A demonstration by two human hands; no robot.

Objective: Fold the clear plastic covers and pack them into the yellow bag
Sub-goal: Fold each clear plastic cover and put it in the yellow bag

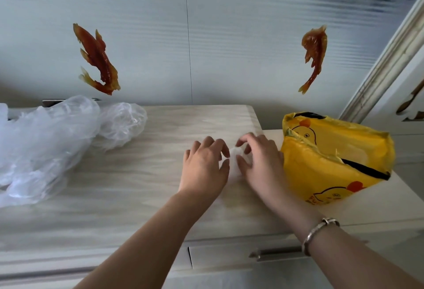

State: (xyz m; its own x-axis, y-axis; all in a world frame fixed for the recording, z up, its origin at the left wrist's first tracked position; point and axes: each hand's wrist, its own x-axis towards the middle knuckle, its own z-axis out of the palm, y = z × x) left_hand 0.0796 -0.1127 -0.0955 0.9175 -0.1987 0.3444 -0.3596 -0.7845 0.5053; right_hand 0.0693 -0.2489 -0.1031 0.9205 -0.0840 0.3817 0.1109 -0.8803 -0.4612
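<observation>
A small, bunched clear plastic cover lies on the light wood cabinet top, between my two hands. My left hand presses on its left side with fingers spread and curled. My right hand holds its right side with thumb and fingertips. Most of this cover is hidden under my fingers. The yellow bag with a duck print stands just right of my right hand, its black-edged mouth facing up. A heap of loose clear plastic covers lies at the left end of the cabinet top.
A wall with two red fish stickers rises behind the cabinet. A drawer handle shows below the front edge. A white door frame stands at the far right. A silver bracelet circles my right wrist.
</observation>
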